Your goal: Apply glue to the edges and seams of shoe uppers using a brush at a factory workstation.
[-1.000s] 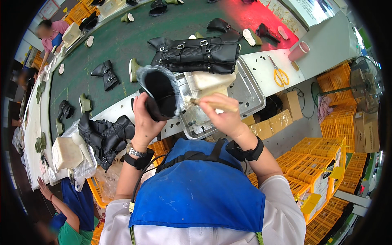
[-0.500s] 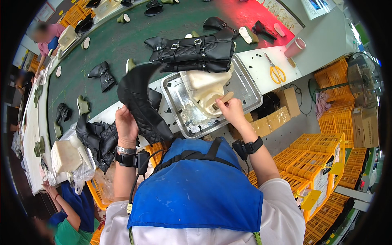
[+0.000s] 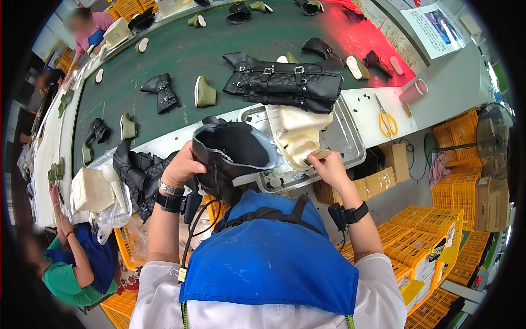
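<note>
My left hand (image 3: 183,166) is closed on the near side of a black boot upper (image 3: 216,170). Its wide opening faces up, and a whitish coating shows along the inside of the rim. My right hand (image 3: 330,169) pinches a short brush with a flat wooden handle (image 3: 318,156) at the near lip of a cut-open cream plastic jug (image 3: 300,123). The brush's tip is hidden. That jug rests in a metal tray (image 3: 357,137) with dark scraps in it. A stack of black buckled boot uppers (image 3: 285,82) lies just beyond the jug.
A green conveyor belt (image 3: 181,60) carries olive shoe bottoms (image 3: 205,92) and black uppers. Orange-handled scissors (image 3: 387,123) and a pink cup (image 3: 413,90) lie to the right. More black uppers (image 3: 139,178) sit left; yellow crates (image 3: 416,225) stand lower right. Co-workers are at left.
My left hand has tipped the boot upper, so its opening now faces up near the jug. My right hand stays at the jug with the brush. Pieces on the belt have shifted in view.
</note>
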Demonstrator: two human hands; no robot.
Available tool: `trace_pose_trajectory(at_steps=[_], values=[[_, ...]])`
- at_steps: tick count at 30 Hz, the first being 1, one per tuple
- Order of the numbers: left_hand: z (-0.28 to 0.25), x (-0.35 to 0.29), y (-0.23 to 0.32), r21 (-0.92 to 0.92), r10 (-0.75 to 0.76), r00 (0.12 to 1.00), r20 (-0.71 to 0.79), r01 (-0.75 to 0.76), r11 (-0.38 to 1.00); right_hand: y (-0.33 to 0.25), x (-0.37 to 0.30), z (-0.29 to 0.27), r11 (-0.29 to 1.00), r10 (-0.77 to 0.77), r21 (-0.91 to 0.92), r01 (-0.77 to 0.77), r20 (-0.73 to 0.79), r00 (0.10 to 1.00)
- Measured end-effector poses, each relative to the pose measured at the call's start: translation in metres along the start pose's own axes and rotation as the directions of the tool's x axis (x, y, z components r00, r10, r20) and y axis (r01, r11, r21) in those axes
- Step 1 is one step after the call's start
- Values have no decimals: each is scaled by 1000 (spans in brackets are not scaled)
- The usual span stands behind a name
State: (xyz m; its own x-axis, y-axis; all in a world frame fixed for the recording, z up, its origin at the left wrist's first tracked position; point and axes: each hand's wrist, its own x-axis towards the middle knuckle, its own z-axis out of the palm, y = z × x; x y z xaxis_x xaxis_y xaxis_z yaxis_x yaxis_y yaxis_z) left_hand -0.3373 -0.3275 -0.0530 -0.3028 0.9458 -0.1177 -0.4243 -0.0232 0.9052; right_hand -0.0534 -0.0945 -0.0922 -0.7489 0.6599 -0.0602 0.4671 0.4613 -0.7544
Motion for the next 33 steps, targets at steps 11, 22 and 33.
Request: trace_pose_trajectory(at_steps=[11, 22, 33], values=[[-9, 17, -3, -18, 108, 993, -39, -109, 994, 4, -1, -5, 969, -183, -168, 180, -4, 983], [-24, 14, 15, 77, 114, 993, -8, -113, 991, -1, 4, -29, 986, 3, 166, 27, -173, 985], [19, 39, 1, 194, -300, 882, 363, 243, 950, -108, 26, -24, 736, -126, 644, 207, -170, 977]])
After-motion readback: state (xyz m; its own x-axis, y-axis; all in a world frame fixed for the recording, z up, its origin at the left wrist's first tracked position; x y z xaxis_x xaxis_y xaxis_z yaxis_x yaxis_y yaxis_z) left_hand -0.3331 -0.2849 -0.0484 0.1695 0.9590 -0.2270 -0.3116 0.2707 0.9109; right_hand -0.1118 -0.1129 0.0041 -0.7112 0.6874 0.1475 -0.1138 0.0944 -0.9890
